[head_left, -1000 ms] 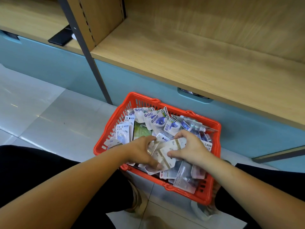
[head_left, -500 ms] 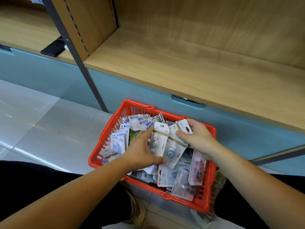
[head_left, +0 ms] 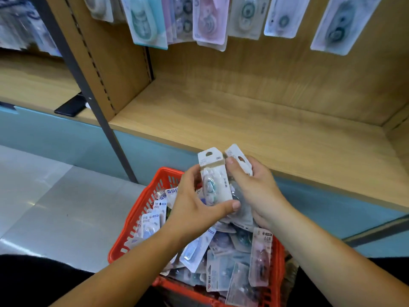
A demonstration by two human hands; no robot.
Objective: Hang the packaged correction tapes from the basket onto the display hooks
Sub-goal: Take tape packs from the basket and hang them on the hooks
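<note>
My left hand (head_left: 194,202) and right hand (head_left: 256,191) grip two correction tape packs (head_left: 215,173) upright — hang-holes up — above the basket (head_left: 141,204), near the shelf (head_left: 287,138) edge.

Soft, even indoor light fills the frame, fairly bright, with only faint shadows. A pale streak of glare lies on the floor tiles (head_left: 33,203) at the left. The hanging packets (head_left: 210,21) along the top edge are smeared with blur. The held packets (head_left: 215,173) at centre are sharper, their print partly legible. The shelf edge (head_left: 287,172) and dark post (head_left: 88,96) slant and bend slightly toward the frame's edges.
</note>
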